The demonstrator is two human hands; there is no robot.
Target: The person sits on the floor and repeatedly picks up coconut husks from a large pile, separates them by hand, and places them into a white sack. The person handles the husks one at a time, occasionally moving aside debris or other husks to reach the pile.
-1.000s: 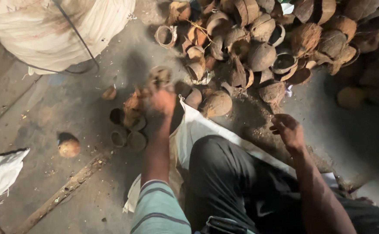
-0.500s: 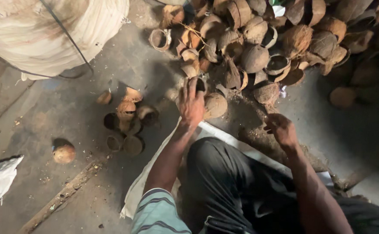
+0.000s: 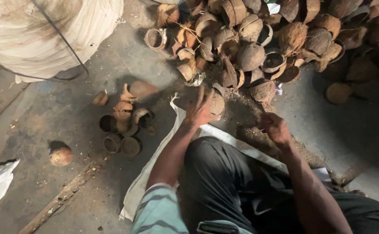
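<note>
My hands at the edge of the coconut shell heap

Near me, my right hand (image 3: 275,128) hovers half-curled and empty over the floor; my left hand (image 3: 201,108) has come in from the left since a second ago and now lies spread on a brown shell half (image 3: 216,104), not clasping it. Left sits a small cluster of shells (image 3: 124,125); far left a bulging pale sack (image 3: 37,34), far right the shell heap (image 3: 258,39)

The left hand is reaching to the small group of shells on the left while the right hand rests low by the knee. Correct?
Not quite. The head view shows the left hand at a coconut shell on the edge of the big pile, not the small group. The right hand does sit low by the knee.
</note>
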